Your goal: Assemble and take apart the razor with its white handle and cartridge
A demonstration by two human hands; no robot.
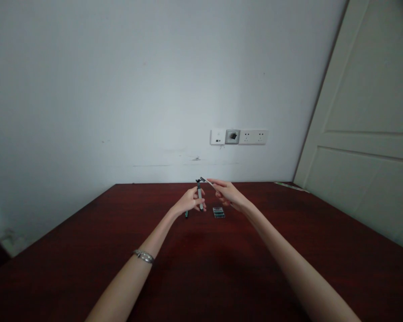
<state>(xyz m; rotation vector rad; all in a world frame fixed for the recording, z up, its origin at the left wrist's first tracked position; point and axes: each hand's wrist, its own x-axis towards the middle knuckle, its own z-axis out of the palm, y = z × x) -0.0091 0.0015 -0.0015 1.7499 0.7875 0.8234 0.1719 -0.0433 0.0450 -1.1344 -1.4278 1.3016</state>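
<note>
My left hand (192, 201) is closed around the grey handle of a razor (199, 197), held upright with its dark head at the top. Between the fingers of my right hand (229, 193) is a slim white brush (207, 181), apparently a toothbrush, slanting up to the left. Its dark bristle end is right beside the razor's head; whether they touch I cannot tell. Below my right hand, a small clear case (218, 212) with dark green contents lies on the table. A thin green object (187, 214) shows just under my left hand, partly hidden by it.
The dark red wooden table (201, 268) runs back to a pale wall. Sockets and a switch panel (238, 137) are set in that wall. A flat, pale strip (291, 186) lies at the table's far right edge, by a white panelled door (366, 134).
</note>
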